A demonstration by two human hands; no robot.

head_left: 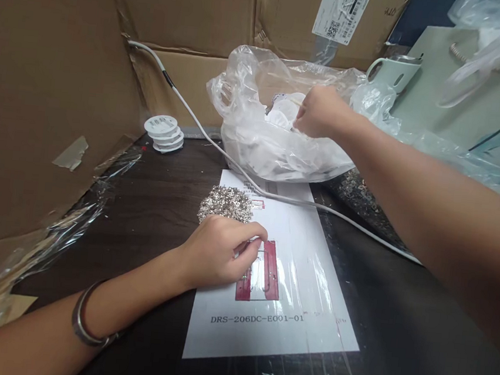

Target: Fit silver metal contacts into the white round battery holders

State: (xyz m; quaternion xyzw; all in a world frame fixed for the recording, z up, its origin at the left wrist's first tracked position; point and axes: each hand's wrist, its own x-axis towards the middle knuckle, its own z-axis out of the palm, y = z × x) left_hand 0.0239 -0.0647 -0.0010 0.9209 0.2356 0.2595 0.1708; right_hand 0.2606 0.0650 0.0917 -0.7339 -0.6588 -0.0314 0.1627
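Note:
My left hand (221, 249) is closed in a pinch over a small red-edged plate (272, 272) with a pale middle strip, which lies on a printed white sheet (309, 311). What its fingertips hold, if anything, is too small to make out. Just behind that hand is a heap of tiny shiny metal pieces (226, 202), partly on the sheet. My right hand (321, 112) is closed over a clear plastic bag (279, 155). A thin pale stick (297, 102) juts from its fingers. White round pieces (278, 118) show inside the bag.
Several stacked white spools (164, 134) stand at the back left. A white cable (194, 119) crosses the dark table and the sheet. Cardboard walls (187, 10) enclose the left and back. A pale green mug (394, 71) stands at the back right, beside more plastic wrapping.

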